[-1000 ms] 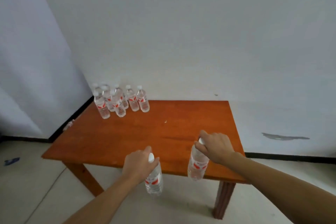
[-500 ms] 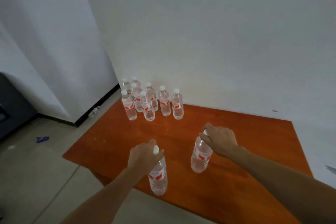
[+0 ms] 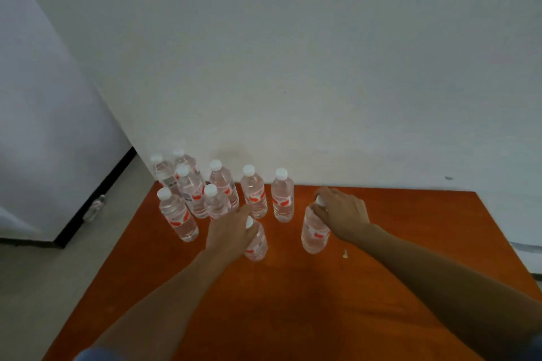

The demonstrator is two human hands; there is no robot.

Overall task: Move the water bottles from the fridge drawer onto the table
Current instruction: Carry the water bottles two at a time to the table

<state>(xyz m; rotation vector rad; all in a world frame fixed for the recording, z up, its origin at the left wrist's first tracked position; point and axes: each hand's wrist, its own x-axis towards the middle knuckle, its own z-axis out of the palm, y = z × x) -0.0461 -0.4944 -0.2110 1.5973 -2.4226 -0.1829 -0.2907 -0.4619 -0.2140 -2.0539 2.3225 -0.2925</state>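
Note:
Several clear water bottles [image 3: 253, 195] with white caps and red labels stand clustered at the far left of the orange wooden table [image 3: 293, 302]. My left hand [image 3: 230, 231] grips the cap end of one bottle [image 3: 257, 242], upright just in front of the cluster. My right hand [image 3: 341, 212] holds another bottle [image 3: 313, 233] by its top, upright to the right of the group. Both bottles look at or just above the tabletop; contact cannot be told. The fridge drawer is out of view.
A white wall runs behind the table, with a corner and black skirting at the left. One bottle [image 3: 95, 208] lies on the grey floor by that skirting. A small pale crumb [image 3: 345, 254] sits on the table near my right forearm.
Both hands have carried their bottles from the near table edge forward, up to the standing cluster. The view has come closer to the table and now looks down on it.

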